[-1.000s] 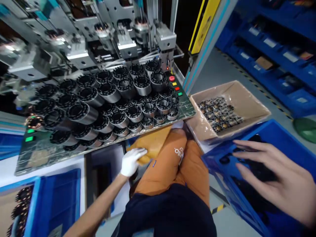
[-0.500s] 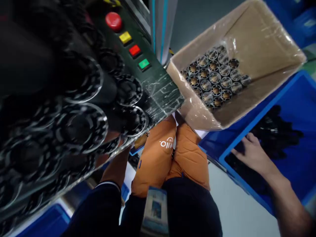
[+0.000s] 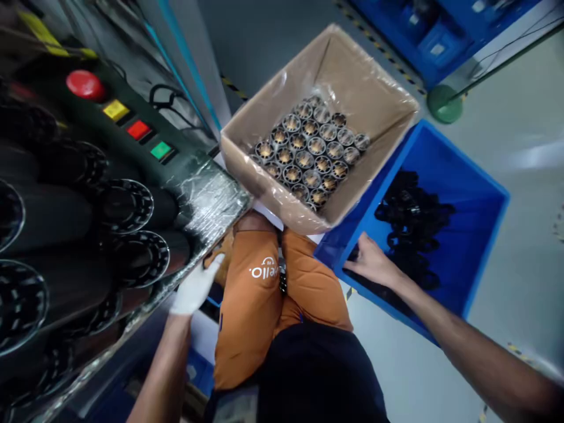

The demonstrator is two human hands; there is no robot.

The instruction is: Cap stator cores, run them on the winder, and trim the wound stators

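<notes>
My left hand [image 3: 198, 288], in a white glove, is beside the front edge of the dark green worktop [image 3: 215, 191]. Its thumb stands apart, nothing shows in its grip, and the other fingers are partly hidden. Bare, my right hand [image 3: 372, 261] reaches over the near corner of a blue bin [image 3: 467, 247], its fingers apart and their tips dim against the dark inside. Black plastic parts [image 3: 414, 205] lie heaped in that bin. Black cylinders with slotted ring ends [image 3: 136, 258] lie stacked on the worktop to the left.
A plastic-lined cardboard box [image 3: 365, 88] holds several ring-ended cylinders [image 3: 304, 158] beside the blue bin. Red, yellow and green buttons [image 3: 138, 129] line the worktop. A green round stand base [image 3: 445, 104] is on the floor, and blue crates [image 3: 440, 41] stand at the back.
The view has swung right, so the box and bin appear further left. My left hand has come out from behind the stacked cylinders. My right hand stays at the blue bin's near corner.
</notes>
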